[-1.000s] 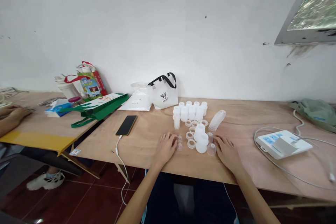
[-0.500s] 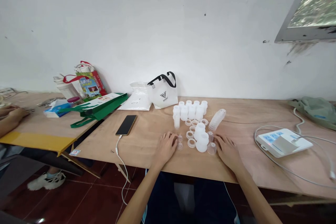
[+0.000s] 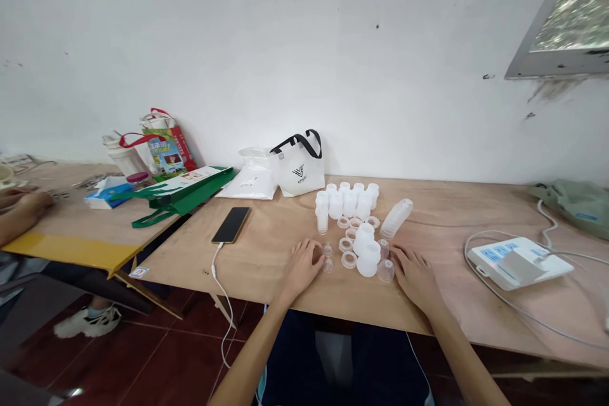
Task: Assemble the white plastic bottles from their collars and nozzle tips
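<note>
My left hand [image 3: 303,264] rests on the wooden table with its fingers loosely bent and nothing in it. Beside its fingertips lie two small clear plastic pieces [image 3: 328,257]. My right hand [image 3: 415,271] lies flat, fingers stretched forward, next to two clear domed caps [image 3: 386,271]. Between the hands stand two translucent white bottles [image 3: 368,259], one behind the other, with several white rings [image 3: 349,259] to their left and behind. Farther back several more white bottles [image 3: 349,203] are grouped. A stack of small clear pieces [image 3: 322,219] stands upright before them; a stack of nested domes [image 3: 396,218] leans at the right.
A phone [image 3: 231,224] on a white cable lies left. Behind it are a white plastic packet [image 3: 249,179] and a white tote bag [image 3: 300,170]. A green bag [image 3: 190,193] bridges toward the neighbouring table, where another person's hands [image 3: 28,203] show. A white box with cables [image 3: 518,261] sits right.
The camera view has turned slightly left, so things appear a little farther right. Both hands stay on the table in nearly the same place.
</note>
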The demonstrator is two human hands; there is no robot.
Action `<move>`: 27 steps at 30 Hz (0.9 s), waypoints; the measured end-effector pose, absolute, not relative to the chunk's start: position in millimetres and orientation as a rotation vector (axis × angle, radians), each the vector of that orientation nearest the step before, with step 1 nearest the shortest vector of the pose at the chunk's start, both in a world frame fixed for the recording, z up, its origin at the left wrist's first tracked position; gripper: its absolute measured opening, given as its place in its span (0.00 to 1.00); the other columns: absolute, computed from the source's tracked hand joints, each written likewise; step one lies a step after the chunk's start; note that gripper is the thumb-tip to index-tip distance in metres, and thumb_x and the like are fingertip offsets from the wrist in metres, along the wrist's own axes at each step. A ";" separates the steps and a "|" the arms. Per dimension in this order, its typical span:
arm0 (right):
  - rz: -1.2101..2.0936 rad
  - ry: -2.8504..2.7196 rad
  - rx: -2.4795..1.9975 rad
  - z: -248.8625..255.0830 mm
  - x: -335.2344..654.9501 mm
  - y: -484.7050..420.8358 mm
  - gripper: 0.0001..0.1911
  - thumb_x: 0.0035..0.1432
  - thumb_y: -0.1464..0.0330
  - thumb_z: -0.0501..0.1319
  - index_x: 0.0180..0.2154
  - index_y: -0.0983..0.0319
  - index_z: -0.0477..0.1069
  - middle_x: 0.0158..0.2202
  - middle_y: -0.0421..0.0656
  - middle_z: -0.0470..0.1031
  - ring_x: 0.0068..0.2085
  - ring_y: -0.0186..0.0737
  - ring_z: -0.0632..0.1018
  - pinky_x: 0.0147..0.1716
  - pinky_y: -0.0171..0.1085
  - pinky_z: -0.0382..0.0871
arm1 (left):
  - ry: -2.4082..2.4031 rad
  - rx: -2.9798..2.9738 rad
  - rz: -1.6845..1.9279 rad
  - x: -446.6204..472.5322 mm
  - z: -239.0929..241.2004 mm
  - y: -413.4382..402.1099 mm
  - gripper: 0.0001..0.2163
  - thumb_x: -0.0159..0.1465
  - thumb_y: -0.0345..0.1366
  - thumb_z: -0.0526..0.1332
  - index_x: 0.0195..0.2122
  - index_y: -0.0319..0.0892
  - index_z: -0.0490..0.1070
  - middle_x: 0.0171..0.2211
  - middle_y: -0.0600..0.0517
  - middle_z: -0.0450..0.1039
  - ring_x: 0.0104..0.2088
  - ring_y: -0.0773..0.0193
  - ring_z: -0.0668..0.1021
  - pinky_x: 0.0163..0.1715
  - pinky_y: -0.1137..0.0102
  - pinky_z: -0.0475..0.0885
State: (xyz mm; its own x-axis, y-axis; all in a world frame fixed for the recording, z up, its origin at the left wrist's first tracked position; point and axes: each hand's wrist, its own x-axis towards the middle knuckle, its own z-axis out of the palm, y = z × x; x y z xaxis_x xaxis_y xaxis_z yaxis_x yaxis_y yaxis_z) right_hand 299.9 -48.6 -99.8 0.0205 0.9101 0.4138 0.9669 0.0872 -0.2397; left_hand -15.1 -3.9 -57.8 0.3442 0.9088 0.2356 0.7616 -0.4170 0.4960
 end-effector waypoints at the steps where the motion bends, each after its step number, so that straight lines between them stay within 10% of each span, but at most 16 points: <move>1: -0.158 -1.906 -1.839 -99.4 299.9 -48.7 0.20 0.69 0.65 0.47 0.54 0.56 0.73 0.57 0.48 0.76 0.56 0.52 0.75 0.56 0.53 0.65 | 1.451 2.311 0.676 -18.1 -54.2 -5.2 0.05 0.69 0.34 0.56 0.43 0.45 0.70 0.47 0.48 0.74 0.48 0.54 0.75 0.51 0.59 0.67; 15: 0.136 -1.449 -1.597 -80.8 296.3 -51.3 0.21 0.70 0.59 0.48 0.58 0.59 0.68 0.64 0.53 0.66 0.56 0.52 0.76 0.52 0.51 0.72 | 1.023 2.252 0.469 -28.8 -23.0 -22.8 0.03 0.63 0.33 0.63 0.37 0.46 0.76 0.46 0.50 0.73 0.44 0.57 0.77 0.47 0.65 0.71; 27: 0.148 -1.886 -1.189 -48.3 222.9 -97.0 0.16 0.73 0.63 0.51 0.47 0.58 0.77 0.34 0.45 0.82 0.29 0.39 0.79 0.32 0.37 0.71 | 1.002 2.204 0.523 -19.5 -34.7 -20.0 0.09 0.64 0.31 0.64 0.45 0.46 0.76 0.54 0.50 0.69 0.44 0.60 0.78 0.49 0.65 0.73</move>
State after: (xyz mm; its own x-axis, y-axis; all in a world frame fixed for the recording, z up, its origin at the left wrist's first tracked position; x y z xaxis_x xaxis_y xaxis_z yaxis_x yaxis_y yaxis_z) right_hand 222.9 -97.0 -48.3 -0.1581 0.7780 0.6080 0.6733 0.5354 -0.5100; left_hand -19.5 -20.0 -34.7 0.6281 0.7734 0.0859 0.5130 -0.4945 0.7016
